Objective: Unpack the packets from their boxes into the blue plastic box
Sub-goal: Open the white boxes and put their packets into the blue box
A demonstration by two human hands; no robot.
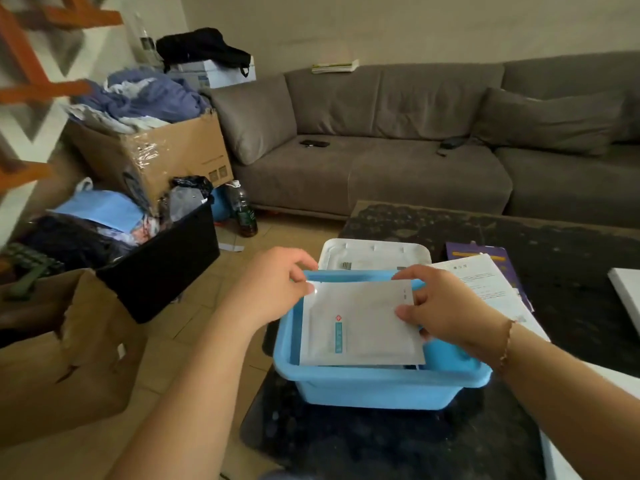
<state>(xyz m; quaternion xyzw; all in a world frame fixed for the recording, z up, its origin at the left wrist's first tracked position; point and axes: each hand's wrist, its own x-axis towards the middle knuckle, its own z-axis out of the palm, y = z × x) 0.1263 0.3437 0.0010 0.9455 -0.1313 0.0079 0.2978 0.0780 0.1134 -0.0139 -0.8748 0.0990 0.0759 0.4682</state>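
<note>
A blue plastic box (377,384) stands on the near corner of a dark table (568,271). Over its opening I hold a flat silver-white packet (356,323) with a small red and teal mark. My left hand (273,285) pinches the packet's upper left corner. My right hand (440,303) grips its right edge, thumb on top. The packet's lower edge dips inside the box. What lies under the packet in the box is hidden.
A white lid (374,254) lies behind the box. White papers (485,282) and a purple box (491,254) lie to the right on the table. On the floor to the left stand cardboard boxes (69,358), a black crate (166,261) and a bottle (244,209). A grey sofa (398,161) runs behind.
</note>
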